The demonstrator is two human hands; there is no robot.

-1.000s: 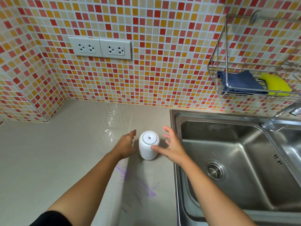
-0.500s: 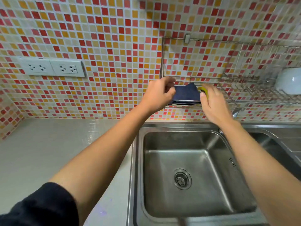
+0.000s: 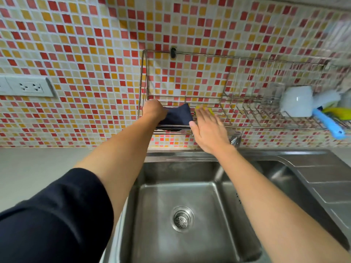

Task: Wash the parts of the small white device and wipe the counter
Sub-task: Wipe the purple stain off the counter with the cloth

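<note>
My left hand [image 3: 153, 110] is closed on the left end of a dark blue cloth [image 3: 179, 115] that lies in the wire rack [image 3: 190, 54] on the tiled wall above the sink. My right hand [image 3: 208, 130] is flat with fingers spread, its fingertips over a yellow sponge [image 3: 202, 108] just right of the cloth; it grips nothing. The small white device is out of view.
A steel sink [image 3: 190, 234] with a round drain [image 3: 182, 219] lies below my arms, the tap [image 3: 235, 140] behind my right wrist. The rack's right part holds a white cup [image 3: 297, 103], a blue-handled brush [image 3: 327, 123] and a yellow item [image 3: 340, 112]. A wall socket [image 3: 28, 86] is at left above the grey counter [image 3: 38, 168].
A second ago both hands were around the white device on the counter. They have since moved up to the rack; my left hand took hold of the blue cloth and my right hand opened flat.
</note>
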